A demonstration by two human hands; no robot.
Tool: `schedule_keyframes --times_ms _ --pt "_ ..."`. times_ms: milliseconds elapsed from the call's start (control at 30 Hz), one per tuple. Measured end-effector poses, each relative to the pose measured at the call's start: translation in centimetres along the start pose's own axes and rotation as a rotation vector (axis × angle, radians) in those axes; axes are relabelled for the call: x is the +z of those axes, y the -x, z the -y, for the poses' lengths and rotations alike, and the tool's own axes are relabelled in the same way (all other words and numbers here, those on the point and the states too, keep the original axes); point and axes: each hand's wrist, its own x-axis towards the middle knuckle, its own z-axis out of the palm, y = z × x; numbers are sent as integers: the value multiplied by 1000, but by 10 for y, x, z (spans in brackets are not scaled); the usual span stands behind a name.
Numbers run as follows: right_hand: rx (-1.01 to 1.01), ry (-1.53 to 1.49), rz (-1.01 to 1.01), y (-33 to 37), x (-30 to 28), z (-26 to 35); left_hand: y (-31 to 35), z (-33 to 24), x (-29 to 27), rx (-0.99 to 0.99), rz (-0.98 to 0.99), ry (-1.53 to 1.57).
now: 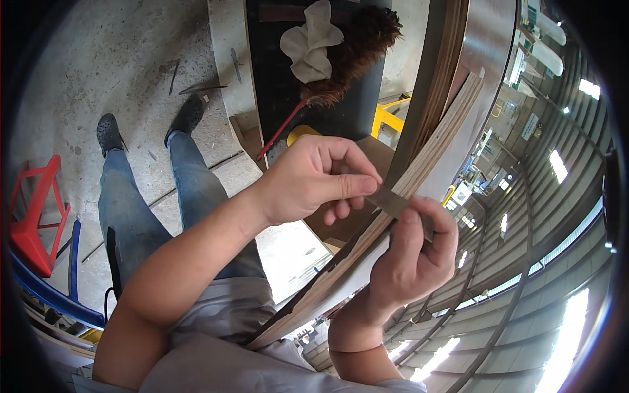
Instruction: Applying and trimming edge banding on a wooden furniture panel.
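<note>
Between my hands is a thin, flat, grey-brown strip [390, 202], stretched short and straight; its material I cannot make out. My left hand [314, 177] pinches one end between thumb and forefinger, with the other fingers curled loosely. At the opposite end, the thumb and bent forefinger of my right hand [416, 255] close on the strip. Both hands are held in front of the layered edge of a plywood board [438, 141], which runs diagonally behind them. Part of that edge is hidden by my fingers.
A brown feather duster [354, 56] with a red handle lies on a dark surface [275, 72], beside a crumpled off-white cloth or glove [311, 42]. A red plastic stool [33, 226] stands at left. A yellow frame [388, 118] shows beyond the left hand.
</note>
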Motion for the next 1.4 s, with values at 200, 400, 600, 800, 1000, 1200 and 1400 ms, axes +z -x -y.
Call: schedule_keyframes --times_ms 200,400,600,800,1000,1200,1400 --pt "-8 9 -44 -3 4 -1 -6 -6 1 21 -6 -43" --pt "-25 7 -36 -4 3 -2 -11 -5 1 45 5 -32" --pt "-121 58 1 -6 1 -5 -5 -2 -2 35 -1 -51" --pt "-44 31 40 -6 -4 -3 -11 1 1 92 -22 -66" --pt "-26 -55 -1 -7 -2 -7 -16 -2 3 87 -17 -62" --pt "-58 22 29 -9 -3 -6 -17 -3 1 70 -6 -81" --pt "-95 62 61 -6 -8 -11 -10 1 0 7 -5 -84"
